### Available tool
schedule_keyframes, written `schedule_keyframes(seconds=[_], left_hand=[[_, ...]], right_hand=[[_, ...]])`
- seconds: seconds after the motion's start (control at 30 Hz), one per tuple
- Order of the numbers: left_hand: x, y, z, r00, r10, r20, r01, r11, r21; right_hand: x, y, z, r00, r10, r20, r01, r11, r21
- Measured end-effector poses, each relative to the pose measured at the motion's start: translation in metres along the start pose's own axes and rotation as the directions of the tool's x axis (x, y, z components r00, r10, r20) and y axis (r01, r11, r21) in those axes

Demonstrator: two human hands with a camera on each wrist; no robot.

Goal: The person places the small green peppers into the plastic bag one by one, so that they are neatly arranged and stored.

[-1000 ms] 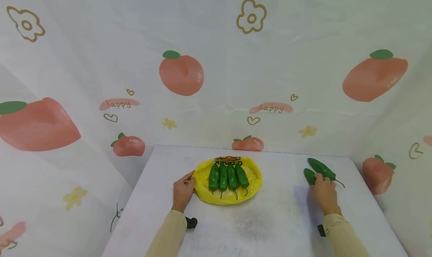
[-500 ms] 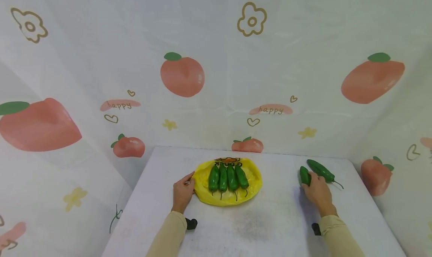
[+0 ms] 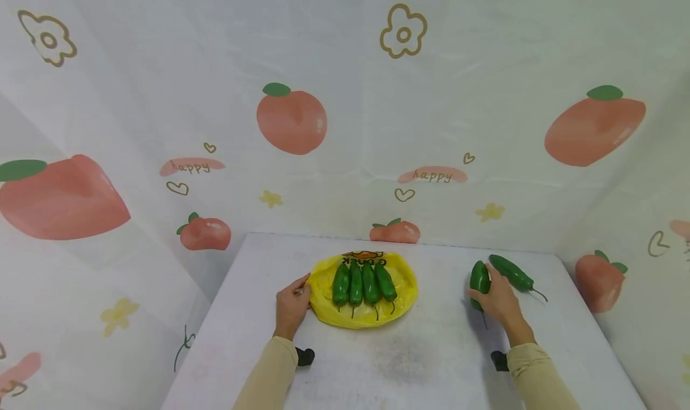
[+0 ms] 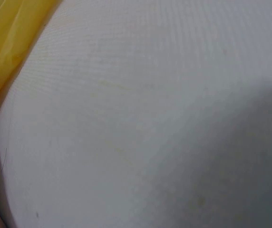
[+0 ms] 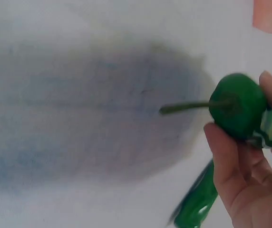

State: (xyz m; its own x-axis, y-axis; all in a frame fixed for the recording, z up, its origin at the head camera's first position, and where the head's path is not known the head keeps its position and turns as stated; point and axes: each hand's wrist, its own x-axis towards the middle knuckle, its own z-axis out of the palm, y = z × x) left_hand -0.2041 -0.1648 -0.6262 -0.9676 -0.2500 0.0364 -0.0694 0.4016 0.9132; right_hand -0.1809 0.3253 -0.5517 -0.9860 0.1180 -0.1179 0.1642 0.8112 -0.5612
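On the left of the table, my left hand [image 3: 291, 309] pinches the near-left rim of a yellow plastic bag [image 3: 407, 281] between thumb and fingers. Several green peppers [image 3: 341, 283] lie side by side on the bag, stems toward me. Over on the right, my right hand [image 3: 499, 302] holds another green pepper [image 3: 479, 277] by its sides, stem pointing down toward me. The right wrist view shows thumb and fingertips round this pepper [image 5: 238, 107], its stem end facing the camera. One more green pepper [image 3: 511, 272] lies just beyond that hand.
The white table [image 3: 431, 362] ends at a pale cloth wall [image 3: 345, 200] printed with peaches, flowers and hearts. Similar cloth closes off both sides. A dark smudge marks the tabletop between the hands. Black wrist cameras [image 3: 305, 357] sit by both sleeves.
My right hand has drawn its pepper leftward, away from the one beside it, and turned it more upright in view. The left hand and the bag stay in place.
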Motion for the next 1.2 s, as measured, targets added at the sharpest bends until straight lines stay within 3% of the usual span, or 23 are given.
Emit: schedule_keyframes(seconds=[0.23,0.57,1.2], left_hand=[[0.0,0.0,0.0,1.0,0.003,0.001,-0.003,1.0,0.003],[0.001,-0.001,0.0,1.0,-0.006,0.007,0.006,1.0,-0.005],[0.001,-0.001,0.0,1.0,-0.022,0.011,0.023,0.999,-0.027]], right_hand=[[-0.003,-0.012,-0.001,0.998,-0.011,0.059,0.007,0.998,0.067],[-0.005,-0.026,0.006,0.999,-0.048,0.023,0.047,0.997,0.059],[-0.007,-0.059,0.01,0.997,-0.059,0.043,0.05,0.981,0.189]])
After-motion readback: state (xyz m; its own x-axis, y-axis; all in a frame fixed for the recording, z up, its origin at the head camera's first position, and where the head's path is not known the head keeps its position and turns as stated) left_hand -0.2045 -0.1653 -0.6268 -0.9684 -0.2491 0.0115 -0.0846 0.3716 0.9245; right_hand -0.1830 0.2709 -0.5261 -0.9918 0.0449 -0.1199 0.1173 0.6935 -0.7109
